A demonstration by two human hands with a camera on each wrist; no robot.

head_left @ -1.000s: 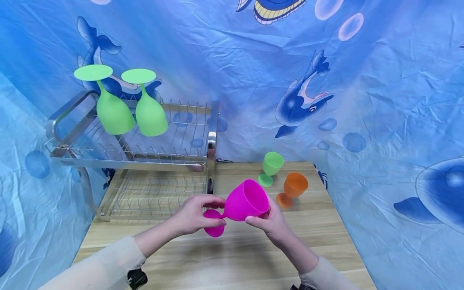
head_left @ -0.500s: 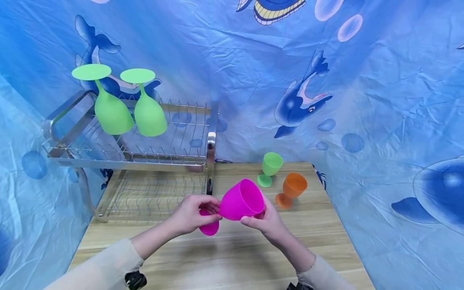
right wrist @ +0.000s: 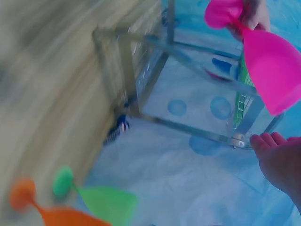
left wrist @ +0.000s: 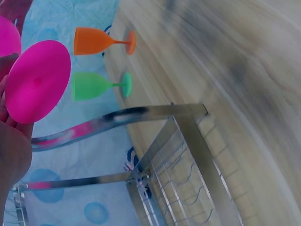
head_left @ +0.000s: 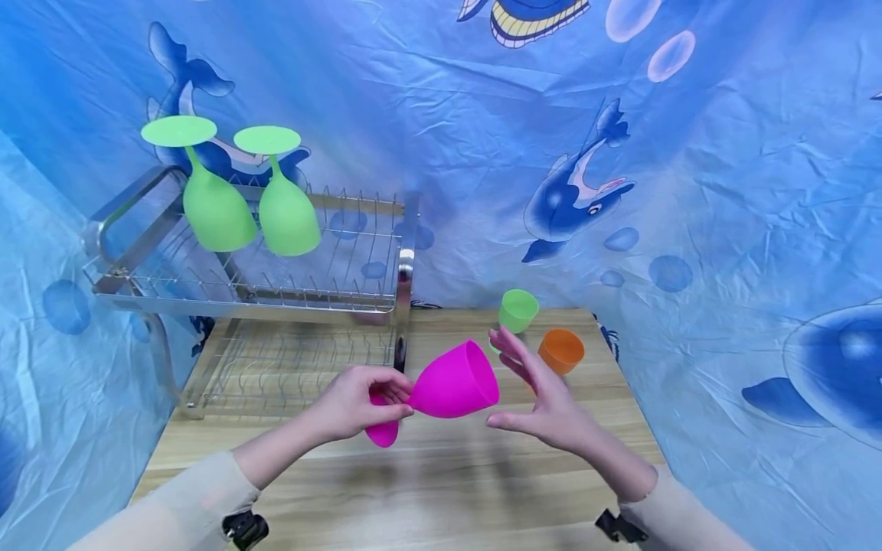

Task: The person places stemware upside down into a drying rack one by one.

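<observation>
A magenta plastic goblet (head_left: 451, 383) is tilted on its side above the table, its mouth facing right. My left hand (head_left: 358, 405) pinches it by the stem, with the round foot (left wrist: 38, 81) beside the fingers in the left wrist view. To the right of the bowl, my right hand (head_left: 544, 398) is spread and apart from the goblet, thumb and fingers stretched. Behind that hand stand a green goblet (head_left: 518, 309) and an orange goblet (head_left: 561, 350), both upright on the table; the hand hides their lower parts in the head view.
At the left is a two-tier metal dish rack (head_left: 331, 310). On its upper tier two green goblets, one on the left (head_left: 217, 210) and one beside it (head_left: 288, 218), rest upside down. A blue sea-print curtain (head_left: 468, 153) closes off the back and sides of the wooden table (head_left: 441, 490).
My right hand has let go of the magenta goblet's bowl and moved right, its fingers opening. My left hand has shifted slightly left with the goblet, which now lies more level.
</observation>
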